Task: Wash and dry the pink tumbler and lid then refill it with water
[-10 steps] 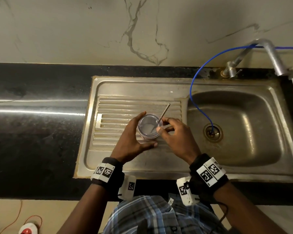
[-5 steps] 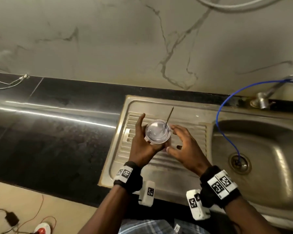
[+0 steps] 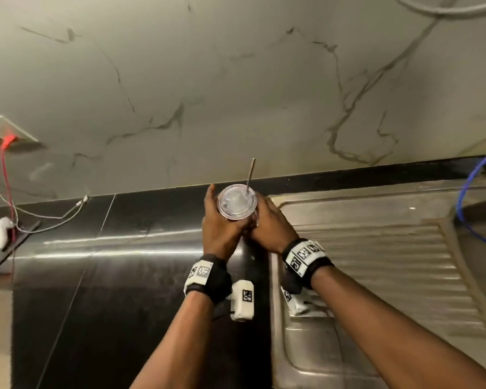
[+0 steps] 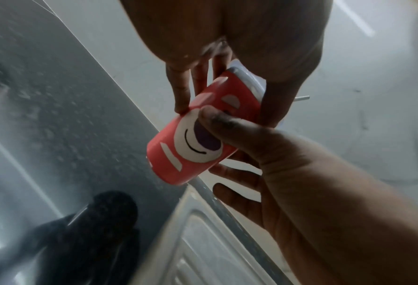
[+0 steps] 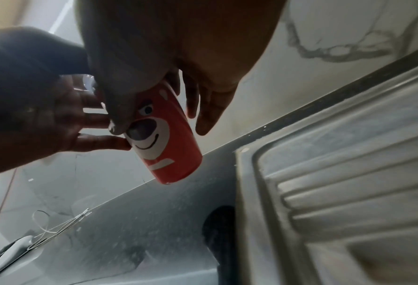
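A marble-veined wall (image 3: 236, 94) is seen behind a black countertop (image 3: 124, 276); a steel drainboard (image 3: 390, 262) is set beside it.

I am holding the pink tumbler (image 4: 198, 133) upright off the black counter, its bear face showing, clear lid (image 3: 237, 201) sitting on, metal straw (image 3: 250, 173) sticking up.

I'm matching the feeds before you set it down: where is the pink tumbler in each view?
Head: pink tumbler upper centre, seen from above, clear lid on, between both hands.
Left wrist: tumbler centre, tilted, bear face showing.
Right wrist: tumbler centre-left, bear face showing.
Shared landmark: the steel drainboard's left edge.
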Motion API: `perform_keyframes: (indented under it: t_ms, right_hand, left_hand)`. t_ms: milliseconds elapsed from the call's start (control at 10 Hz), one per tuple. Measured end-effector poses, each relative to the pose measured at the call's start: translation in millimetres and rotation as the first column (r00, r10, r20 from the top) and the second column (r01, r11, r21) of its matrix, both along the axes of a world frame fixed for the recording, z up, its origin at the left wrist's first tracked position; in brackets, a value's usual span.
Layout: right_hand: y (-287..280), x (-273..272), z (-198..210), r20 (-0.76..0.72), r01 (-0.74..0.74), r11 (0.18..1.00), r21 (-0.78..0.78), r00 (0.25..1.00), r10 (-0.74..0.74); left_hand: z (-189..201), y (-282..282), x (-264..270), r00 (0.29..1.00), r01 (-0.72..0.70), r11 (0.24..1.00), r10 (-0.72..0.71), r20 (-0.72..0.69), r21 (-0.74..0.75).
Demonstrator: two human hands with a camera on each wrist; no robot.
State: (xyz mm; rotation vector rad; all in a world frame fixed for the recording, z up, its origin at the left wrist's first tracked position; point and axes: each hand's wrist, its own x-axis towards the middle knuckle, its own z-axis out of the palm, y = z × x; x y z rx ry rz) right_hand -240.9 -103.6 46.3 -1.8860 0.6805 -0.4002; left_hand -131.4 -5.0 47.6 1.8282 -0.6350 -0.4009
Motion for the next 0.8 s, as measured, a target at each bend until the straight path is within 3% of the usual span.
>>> perform_keyframes:
  t_ms: [300,500,800]
  right_hand:
    - [-5.5,97.1,-19.0,-0.156,-0.049,0.999,0.005,0.987,0.05]
    - [-9.7,112.9,-28.0,-0.193,-0.053,0.997,-0.061,0.98,0.041]
    - [-14.3,109.4,-30.2,-0.265,-0.091,0.996,-0.013,0.961,0.084]
  left_hand:
    - [-29.1,1.9,80.0,0.994,-0.109,0.994,0.109,0.002,0.027]
    - [-39.0,-1.8,96.1,0.992,-0.118,0.992,0.119,-0.034,0.033]
    - [-33.0,-2.4,86.9,0.995,-0.074,0.995,0.079,-0.063,0.066]
